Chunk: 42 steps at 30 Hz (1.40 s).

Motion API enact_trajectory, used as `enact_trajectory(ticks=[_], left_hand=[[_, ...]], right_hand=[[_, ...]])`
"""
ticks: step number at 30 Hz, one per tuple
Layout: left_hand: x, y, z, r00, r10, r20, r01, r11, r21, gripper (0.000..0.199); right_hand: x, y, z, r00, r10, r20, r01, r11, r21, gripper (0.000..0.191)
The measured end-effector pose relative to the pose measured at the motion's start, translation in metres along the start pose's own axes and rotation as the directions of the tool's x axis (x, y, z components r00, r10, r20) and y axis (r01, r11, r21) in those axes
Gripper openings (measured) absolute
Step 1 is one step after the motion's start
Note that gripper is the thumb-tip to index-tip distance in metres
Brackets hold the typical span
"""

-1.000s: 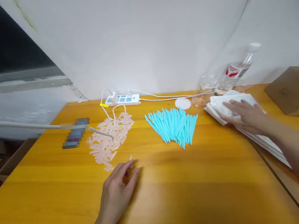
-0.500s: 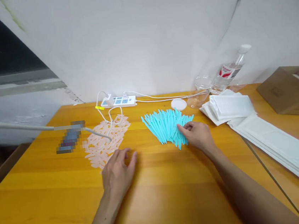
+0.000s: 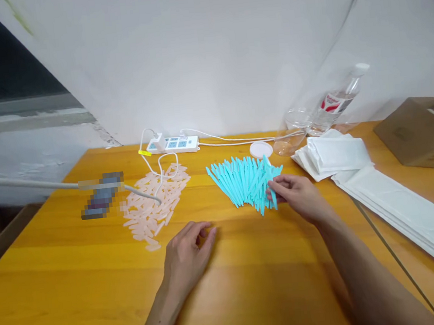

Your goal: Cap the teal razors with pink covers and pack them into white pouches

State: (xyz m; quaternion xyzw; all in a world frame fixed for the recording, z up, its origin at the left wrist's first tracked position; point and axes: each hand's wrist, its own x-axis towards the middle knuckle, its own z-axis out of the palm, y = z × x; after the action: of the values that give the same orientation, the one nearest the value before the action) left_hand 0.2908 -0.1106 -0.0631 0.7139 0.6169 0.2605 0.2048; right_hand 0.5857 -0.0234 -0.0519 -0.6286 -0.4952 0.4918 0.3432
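Observation:
My right hand (image 3: 296, 195) pinches a slim turquoise plastic stick (image 3: 274, 198) between thumb and fingers, at the right edge of a pile of like sticks (image 3: 238, 181). The held stick points toward me and slightly up off the pile. My left hand (image 3: 190, 253) hovers over or rests on the wooden table, its fingers loosely bent and the thumb apart, with nothing in it. Left of that hand lies a spread of flat, pale pink plastic pieces (image 3: 148, 211), partly under a white cable (image 3: 142, 193).
A white power strip (image 3: 178, 145) lies by the wall. A round white lid (image 3: 261, 149), a clear jar (image 3: 286, 137) and a plastic bottle (image 3: 335, 103) are at the back. White packets (image 3: 401, 215) and a cardboard box (image 3: 419, 131) occupy the right. A blurred-out phone-like object (image 3: 102, 195) lies left.
My right hand has moved a little right, lifting a turquoise stick from the pile. My left hand has shifted right and nearer me, away from the pink pieces.

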Motion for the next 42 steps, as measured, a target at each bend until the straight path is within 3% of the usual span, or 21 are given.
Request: enact_trajectory(ticks=[2,4,7,9,12,17,22,27,29,32,36,39,42], left_hand=[[-0.003,-0.007,-0.003,1.0,-0.023,0.004,0.023,1.0,-0.011,0.023],[-0.006,-0.018,-0.007,0.998,-0.057,-0.019,0.058,0.998,0.019,0.024],[-0.011,-0.038,-0.016,0.985,-0.105,-0.138,0.127,0.978,0.166,0.025],[-0.011,-0.05,-0.023,0.971,-0.103,-0.218,0.167,0.938,0.304,0.027],[-0.006,-0.063,-0.03,0.963,-0.046,-0.266,0.172,0.864,0.473,0.031],[0.011,-0.071,-0.033,0.976,0.038,-0.217,0.11,0.767,0.632,0.031],[0.013,-0.056,-0.028,0.994,0.063,-0.093,0.007,0.789,0.614,0.03],[0.01,-0.039,-0.013,0.999,0.0,0.05,-0.03,0.79,0.612,0.035],[0.012,-0.034,-0.007,0.994,0.009,0.105,-0.067,0.822,0.566,0.037],[0.018,-0.026,-0.002,0.985,0.064,0.16,-0.113,0.942,0.318,0.03],[0.025,-0.015,-0.001,0.979,0.019,0.201,-0.022,1.0,0.014,0.014],[0.026,-0.012,-0.001,0.972,-0.019,0.233,0.027,0.999,-0.029,0.012],[0.023,-0.015,-0.001,0.977,0.025,0.21,-0.013,0.998,-0.061,0.019]], right_hand=[[-0.025,0.0,-0.007,0.952,-0.027,0.304,0.012,0.999,0.05,0.041],[-0.045,0.002,-0.008,0.853,0.006,0.521,0.02,0.999,-0.044,0.04],[-0.06,0.01,0.003,0.722,0.095,0.685,0.091,0.969,-0.231,0.034],[-0.061,0.014,0.015,0.683,0.104,0.723,0.167,0.941,-0.293,0.035],[-0.057,0.02,0.029,0.718,0.06,0.693,0.229,0.92,-0.317,0.032],[-0.053,0.027,0.031,0.762,0.026,0.648,0.175,0.954,-0.245,0.021],[-0.052,0.031,0.028,0.772,0.034,0.635,0.113,0.975,-0.189,0.028],[-0.051,0.032,0.028,0.779,0.039,0.626,0.1,0.978,-0.185,0.028],[-0.051,0.033,0.027,0.782,0.021,0.623,0.117,0.977,-0.18,0.028],[-0.051,0.033,0.027,0.78,0.004,0.625,0.122,0.98,-0.158,0.028],[-0.051,0.034,0.026,0.785,0.001,0.619,0.104,0.985,-0.134,0.031],[-0.05,0.033,0.024,0.793,0.006,0.609,0.101,0.985,-0.14,0.033],[-0.049,0.032,0.021,0.8,0.007,0.6,0.102,0.984,-0.147,0.034]])
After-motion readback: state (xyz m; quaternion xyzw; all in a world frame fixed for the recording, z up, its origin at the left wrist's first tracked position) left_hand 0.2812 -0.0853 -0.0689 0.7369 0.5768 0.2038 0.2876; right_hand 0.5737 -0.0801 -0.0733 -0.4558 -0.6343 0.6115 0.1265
